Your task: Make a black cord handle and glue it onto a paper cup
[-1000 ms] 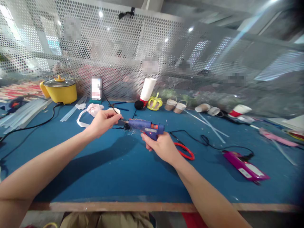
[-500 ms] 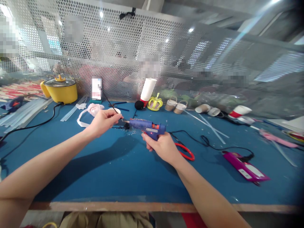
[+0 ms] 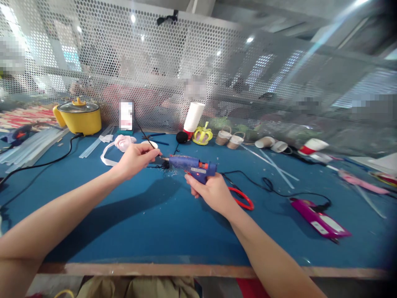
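Observation:
My right hand [image 3: 214,190] is wrapped around the handle of a blue glue gun [image 3: 184,162], whose nozzle points left. A small red light glows on its body. Between the thumb and fingers of my left hand [image 3: 136,159] is a thin black stem [image 3: 144,134], slanting up and away. Its lower end is close to the nozzle tip; whether they touch I cannot tell. Just below the nozzle lies a small black tangle [image 3: 166,164] on the blue table [image 3: 149,231]. Behind my left hand sit a pale pink fabric flower [image 3: 124,142] and white ribbon [image 3: 107,159].
At the back stand a yellow pot [image 3: 81,118], a phone [image 3: 126,116], stacked paper cups [image 3: 194,118], a black ball [image 3: 181,137] and a yellow crown-shaped piece [image 3: 202,135]. Red-handled scissors [image 3: 245,203] lie beside my right wrist. A cord runs to a purple power strip [image 3: 319,219].

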`<state>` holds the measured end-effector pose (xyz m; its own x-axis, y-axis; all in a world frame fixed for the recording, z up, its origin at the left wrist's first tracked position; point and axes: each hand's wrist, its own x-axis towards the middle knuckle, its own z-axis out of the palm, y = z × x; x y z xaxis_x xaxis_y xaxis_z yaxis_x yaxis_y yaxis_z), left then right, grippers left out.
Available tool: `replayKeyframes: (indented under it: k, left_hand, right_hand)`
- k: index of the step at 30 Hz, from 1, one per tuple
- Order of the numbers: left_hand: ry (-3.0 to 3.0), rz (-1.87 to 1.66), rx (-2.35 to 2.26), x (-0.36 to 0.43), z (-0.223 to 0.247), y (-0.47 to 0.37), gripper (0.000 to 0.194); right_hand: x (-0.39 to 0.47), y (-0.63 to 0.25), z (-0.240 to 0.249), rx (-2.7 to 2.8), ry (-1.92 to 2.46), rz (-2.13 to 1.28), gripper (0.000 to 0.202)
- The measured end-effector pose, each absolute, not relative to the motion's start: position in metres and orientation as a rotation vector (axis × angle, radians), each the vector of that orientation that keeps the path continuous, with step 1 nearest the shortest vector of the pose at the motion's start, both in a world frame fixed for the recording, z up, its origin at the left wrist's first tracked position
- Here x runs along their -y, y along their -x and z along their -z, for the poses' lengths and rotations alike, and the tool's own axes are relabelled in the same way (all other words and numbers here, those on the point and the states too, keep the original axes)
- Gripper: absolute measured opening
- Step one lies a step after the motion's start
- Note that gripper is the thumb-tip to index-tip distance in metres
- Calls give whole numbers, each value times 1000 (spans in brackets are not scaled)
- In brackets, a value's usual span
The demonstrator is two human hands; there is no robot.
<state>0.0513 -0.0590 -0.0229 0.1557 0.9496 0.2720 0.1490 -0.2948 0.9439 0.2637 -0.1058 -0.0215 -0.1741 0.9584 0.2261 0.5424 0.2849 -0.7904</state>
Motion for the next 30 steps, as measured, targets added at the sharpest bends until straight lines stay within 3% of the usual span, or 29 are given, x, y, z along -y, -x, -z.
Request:
replayKeyframes:
  k: [30]
  left_hand:
    - [-1566,-1250,-1009,63,16,-51,22]
  right_hand:
    - [102,-265,19,1805,1344,-914,29]
